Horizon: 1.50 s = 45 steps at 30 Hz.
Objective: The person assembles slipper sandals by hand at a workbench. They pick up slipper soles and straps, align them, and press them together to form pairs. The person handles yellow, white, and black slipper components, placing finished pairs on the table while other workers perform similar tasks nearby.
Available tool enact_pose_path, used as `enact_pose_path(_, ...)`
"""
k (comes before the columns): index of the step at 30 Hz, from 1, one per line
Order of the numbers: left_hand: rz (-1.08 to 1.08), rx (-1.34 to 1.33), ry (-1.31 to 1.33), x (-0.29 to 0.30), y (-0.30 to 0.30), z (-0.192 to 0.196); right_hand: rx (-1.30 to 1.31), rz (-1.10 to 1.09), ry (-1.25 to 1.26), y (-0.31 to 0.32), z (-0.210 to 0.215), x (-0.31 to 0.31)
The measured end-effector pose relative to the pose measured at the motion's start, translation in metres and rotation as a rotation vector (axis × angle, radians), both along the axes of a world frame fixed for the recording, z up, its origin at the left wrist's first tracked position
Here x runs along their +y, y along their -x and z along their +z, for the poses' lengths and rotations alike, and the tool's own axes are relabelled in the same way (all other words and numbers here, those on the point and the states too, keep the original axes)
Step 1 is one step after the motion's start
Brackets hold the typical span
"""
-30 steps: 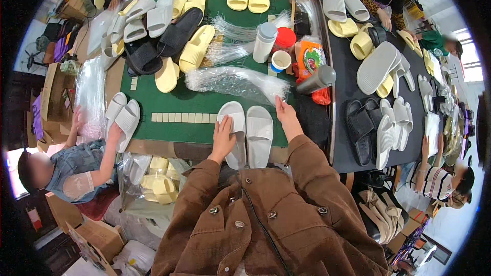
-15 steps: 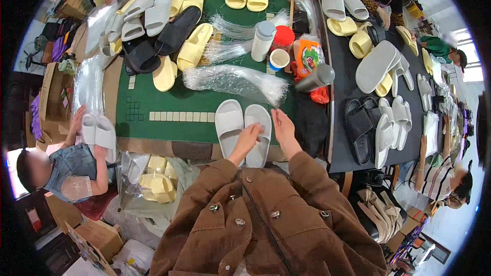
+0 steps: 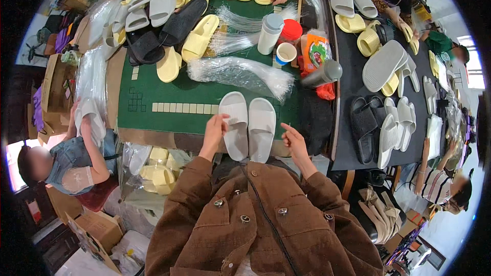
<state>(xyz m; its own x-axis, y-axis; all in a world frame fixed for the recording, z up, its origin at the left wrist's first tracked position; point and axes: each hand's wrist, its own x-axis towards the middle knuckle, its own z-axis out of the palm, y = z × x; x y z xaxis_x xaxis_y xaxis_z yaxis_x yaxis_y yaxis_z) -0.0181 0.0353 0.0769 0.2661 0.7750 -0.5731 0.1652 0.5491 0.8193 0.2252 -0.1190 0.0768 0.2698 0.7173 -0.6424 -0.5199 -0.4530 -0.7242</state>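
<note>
Your pair of white slippers [image 3: 249, 129] lies side by side at the lower centre of the frame, on the near edge of the green desk [image 3: 169, 92]. Their long axes run from you toward the far side, toes pointing up the frame, heels over the desk edge by your brown jacket [image 3: 255, 220]. Your left hand [image 3: 215, 129] rests against the outer side of the left slipper, fingers [image 3: 223, 118] loosely curled and touching it, not clamped. Your right hand [image 3: 295, 140] hovers just right of the right slipper, fingers slightly apart, holding nothing. A bundle of clear plastic bags [image 3: 238, 74] lies just above the slippers.
</note>
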Motion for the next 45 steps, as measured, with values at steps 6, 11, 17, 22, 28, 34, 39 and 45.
enact_pose_path(6,-0.499,0.156,-0.209,-0.044,-0.018,-0.018,-0.129,0.429,-0.223,0.034,0.019,0.043)
enact_pose_path(11,-0.605,0.268,-0.281,-0.053,-0.036,-0.003,-0.112,0.475,-0.245,0.052,0.030,0.062)
enact_pose_path(17,-0.196,0.063,-0.318,-0.064,-0.031,0.002,-0.155,0.385,-0.200,0.059,0.007,0.051)
enact_pose_path(22,-0.122,0.034,-0.330,-0.069,-0.026,0.022,-0.120,0.392,-0.087,0.061,0.001,0.037)
enact_pose_path(28,-0.320,0.227,-0.657,-0.075,-0.013,0.010,-0.144,0.452,-0.126,0.064,-0.015,0.032)
enact_pose_path(34,-0.336,0.459,-0.613,-0.084,0.011,-0.009,-0.173,0.400,-0.090,0.060,-0.019,0.019)
enact_pose_path(39,-0.098,0.079,-0.083,-0.089,0.034,-0.025,-0.022,0.344,0.043,0.042,-0.018,-0.003)
enact_pose_path(45,-0.011,0.036,-0.146,-0.093,0.028,-0.033,0.076,0.245,0.173,0.043,-0.040,-0.006)
